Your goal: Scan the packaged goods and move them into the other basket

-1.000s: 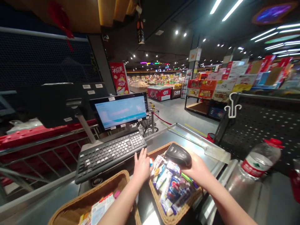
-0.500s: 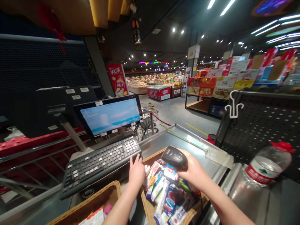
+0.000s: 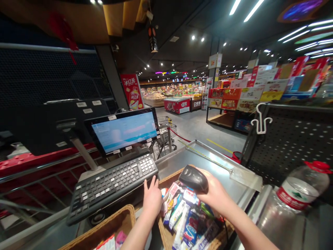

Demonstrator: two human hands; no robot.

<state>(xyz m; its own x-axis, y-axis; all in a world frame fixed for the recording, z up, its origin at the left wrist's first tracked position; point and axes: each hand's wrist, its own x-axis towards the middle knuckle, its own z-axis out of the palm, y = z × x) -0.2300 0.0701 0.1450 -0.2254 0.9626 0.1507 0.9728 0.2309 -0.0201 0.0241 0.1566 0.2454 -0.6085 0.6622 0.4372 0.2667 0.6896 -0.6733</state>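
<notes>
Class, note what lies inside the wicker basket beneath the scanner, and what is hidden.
Inside the wicker basket lie many colourful packets, heaped. The right hand with the scanner covers some at the far side; lower layers and the basket floor are hidden.

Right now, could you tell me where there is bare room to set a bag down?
Bare counter lies beyond the right basket, up to the clear divider. Crowded: packets fill that basket, the keyboard and left hand crowd its left side, the right hand holds the scanner over it.
</notes>
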